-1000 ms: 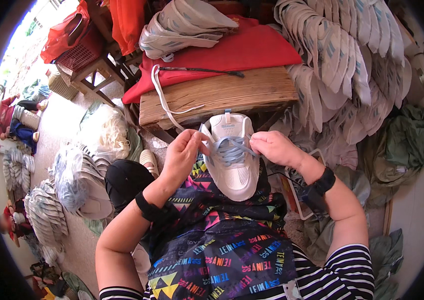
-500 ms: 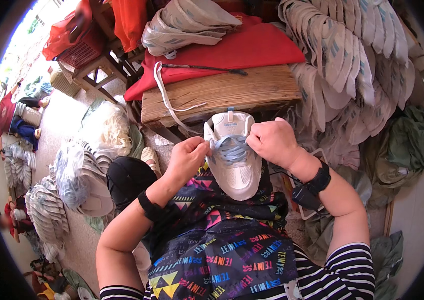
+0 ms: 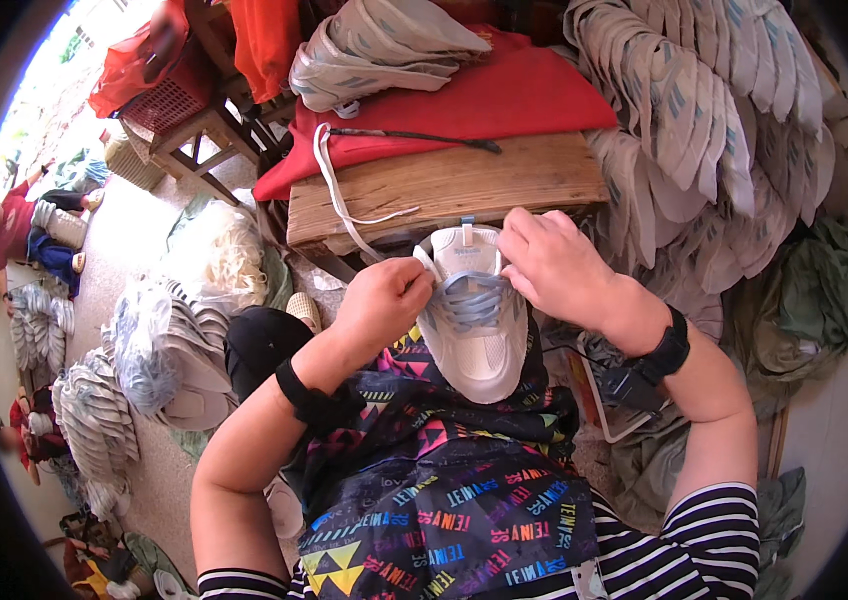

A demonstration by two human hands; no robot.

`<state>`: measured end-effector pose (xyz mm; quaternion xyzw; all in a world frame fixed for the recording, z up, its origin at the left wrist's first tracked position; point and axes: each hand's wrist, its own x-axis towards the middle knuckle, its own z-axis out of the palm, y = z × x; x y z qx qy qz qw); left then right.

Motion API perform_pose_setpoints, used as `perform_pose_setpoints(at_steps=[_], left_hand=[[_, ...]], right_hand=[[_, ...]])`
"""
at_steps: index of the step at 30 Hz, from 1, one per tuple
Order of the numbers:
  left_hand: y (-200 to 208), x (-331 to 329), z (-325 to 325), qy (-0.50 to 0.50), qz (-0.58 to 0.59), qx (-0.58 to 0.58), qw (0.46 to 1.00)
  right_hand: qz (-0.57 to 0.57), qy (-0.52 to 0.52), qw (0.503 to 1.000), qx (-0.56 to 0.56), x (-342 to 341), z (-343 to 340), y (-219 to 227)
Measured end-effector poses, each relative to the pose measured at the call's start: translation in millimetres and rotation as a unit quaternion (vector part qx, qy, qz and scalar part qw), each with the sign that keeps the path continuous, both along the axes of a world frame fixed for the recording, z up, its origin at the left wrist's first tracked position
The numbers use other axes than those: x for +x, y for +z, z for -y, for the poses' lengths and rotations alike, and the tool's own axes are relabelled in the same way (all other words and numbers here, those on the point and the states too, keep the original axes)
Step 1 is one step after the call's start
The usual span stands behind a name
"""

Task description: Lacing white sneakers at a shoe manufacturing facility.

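A white shoe upper (image 3: pixel 487 365) with a rounded toe lies on my apron, toe toward me. A light blue shoelace (image 3: pixel 472 300) criss-crosses its front, below the tongue (image 3: pixel 469 250) with its pull tab. My left hand (image 3: pixel 384 305) is closed, fingertips pressed at the upper's left collar edge. On the opposite side my right hand (image 3: pixel 554 262) pinches the right edge beside the top eyelets. Whether a lace end is also inside either hand is hidden by the fingers.
Ahead stands a wooden bench (image 3: pixel 444 185) with a red cloth (image 3: pixel 534 90), a stack of uppers (image 3: pixel 384 50) and a white lace (image 3: pixel 334 190). More uppers (image 3: pixel 664 110) hang in rows at right. Bundles (image 3: pixel 94 410) lie on the floor at left, where other people (image 3: pixel 19 225) sit.
My right hand has moved up and turned at the upper's right edge. My left hand has shifted slightly up and right, toward the collar.
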<state>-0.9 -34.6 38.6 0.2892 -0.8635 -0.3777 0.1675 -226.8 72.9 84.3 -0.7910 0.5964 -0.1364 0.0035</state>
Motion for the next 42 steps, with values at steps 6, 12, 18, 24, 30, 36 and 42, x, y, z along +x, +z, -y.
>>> perform_pose_setpoints(at_steps=[6,12,18,24,30,36,42], left_hand=[[27.7,2.5,15.0,-0.037,-0.027,-0.128,0.991],[28.2,-0.7,39.5,-0.194,0.020,-0.059,0.979],[17.1,-5.6,37.8,-0.172,0.032,-0.119,0.977],[-8.6,-12.7,6.2,0.024,-0.089,-0.129,0.987],[46.8,-25.3,-11.0,-0.027,-0.210,0.048,0.976],[124.9,-14.1,-0.8,-0.093,-0.345,0.317,0.879],[106.8,-18.1,-2.4,0.004,-0.264,0.088,0.961]], right_hand=[[0.053,0.100,0.993,0.011,-18.1,11.8,5.4],[0.059,0.131,0.982,0.123,-29.2,27.9,4.2],[0.147,0.064,0.955,0.250,-26.3,35.4,-2.2],[0.373,-0.099,0.898,0.210,-9.8,21.4,-36.8],[0.448,-0.109,0.887,0.027,25.1,16.7,11.7],[0.623,-0.147,0.764,0.082,43.0,8.0,80.6],[0.727,-0.009,0.679,0.103,75.1,12.0,63.0]])
